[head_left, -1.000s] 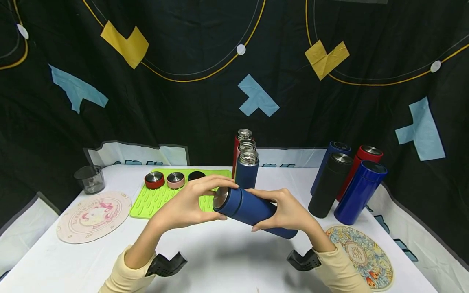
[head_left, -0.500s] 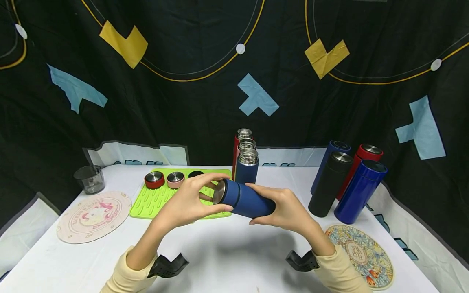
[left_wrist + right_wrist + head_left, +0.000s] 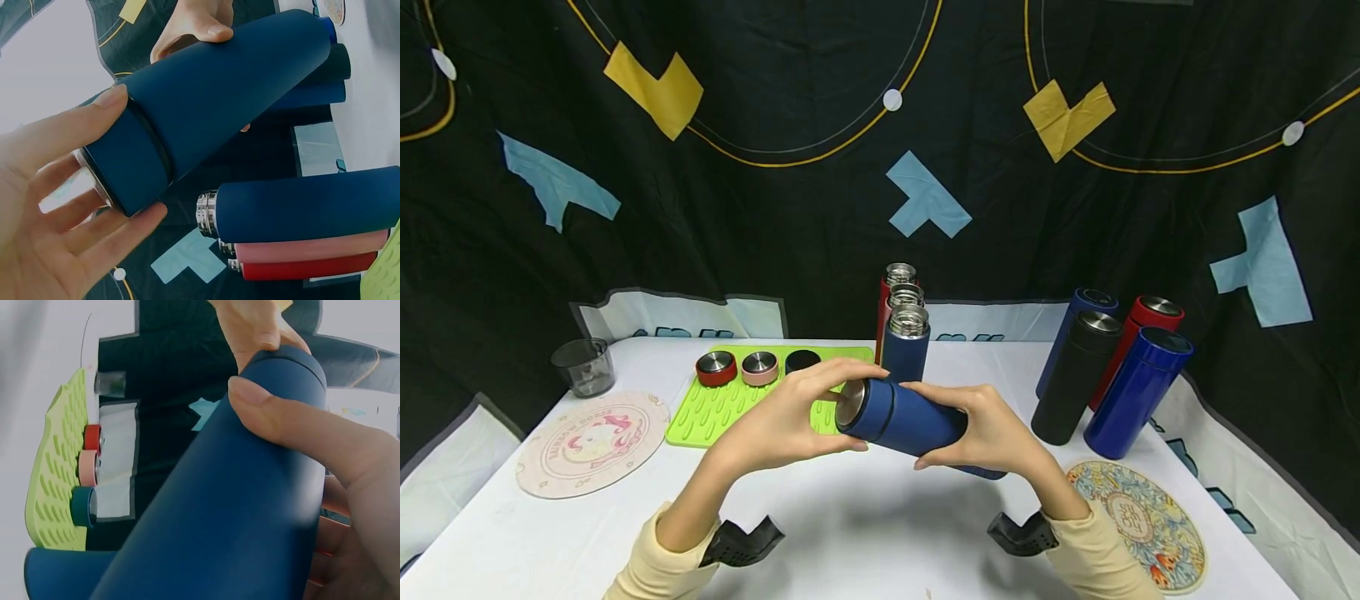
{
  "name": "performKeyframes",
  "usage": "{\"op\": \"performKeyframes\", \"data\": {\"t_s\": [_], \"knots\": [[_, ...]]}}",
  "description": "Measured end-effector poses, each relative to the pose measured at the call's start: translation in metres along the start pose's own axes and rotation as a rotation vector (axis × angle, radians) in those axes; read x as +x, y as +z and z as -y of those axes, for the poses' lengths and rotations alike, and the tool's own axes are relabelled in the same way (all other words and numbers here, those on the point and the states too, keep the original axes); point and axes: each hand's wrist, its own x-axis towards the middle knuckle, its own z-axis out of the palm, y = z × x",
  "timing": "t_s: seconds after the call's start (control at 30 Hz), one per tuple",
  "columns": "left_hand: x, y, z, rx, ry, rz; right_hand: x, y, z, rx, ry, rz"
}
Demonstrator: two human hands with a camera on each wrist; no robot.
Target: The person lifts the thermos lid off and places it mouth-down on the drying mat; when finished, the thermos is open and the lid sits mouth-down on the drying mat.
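A navy blue thermos flask is held off the table, tilted, its lidded end toward the left. The thumb and fingers of my left hand span the steel-topped blue lid, and in the left wrist view the thumb lies on the lid near its seam. My right hand grips the flask's body, thumb on the near side, as the right wrist view shows. Behind the flask stand three lidless flasks in a row: blue, pink and red.
A green mat bears red, pink and dark lids. Several lidded flasks stand at the right, near a patterned round mat. On the left are a pink round mat and a glass cup.
Half a second ago the flask sat slightly higher, its base hidden by the right hand; now the base shows below it. My left fingers have shifted around the lid.
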Motion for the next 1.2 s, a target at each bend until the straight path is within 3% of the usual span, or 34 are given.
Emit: {"op": "performKeyframes", "data": {"t_s": [0.17, 0.3, 0.7, 0.8, 1.03, 1.2], "knots": [[-0.001, -0.001, -0.002, -0.01, 0.065, 0.01, 0.0, -0.001, 0.0, 0.028, 0.006, 0.039], [-0.001, -0.001, -0.001, -0.014, 0.065, -0.009, 0.0, 0.0, 0.001, 0.027, 0.005, 0.031], [0.0, 0.004, 0.001, -0.021, -0.147, -0.092, 0.002, 0.005, 0.004, -0.134, -0.08, -0.092], [0.0, 0.003, 0.002, -0.001, -0.122, -0.061, 0.001, 0.004, 0.004, -0.118, -0.056, -0.069], [-0.001, 0.001, -0.003, -0.001, 0.047, 0.015, -0.002, -0.004, -0.001, 0.071, 0.041, 0.08], [-0.002, 0.0, -0.006, -0.013, 0.097, 0.028, -0.003, -0.007, 0.0, 0.117, 0.063, 0.117]]}}
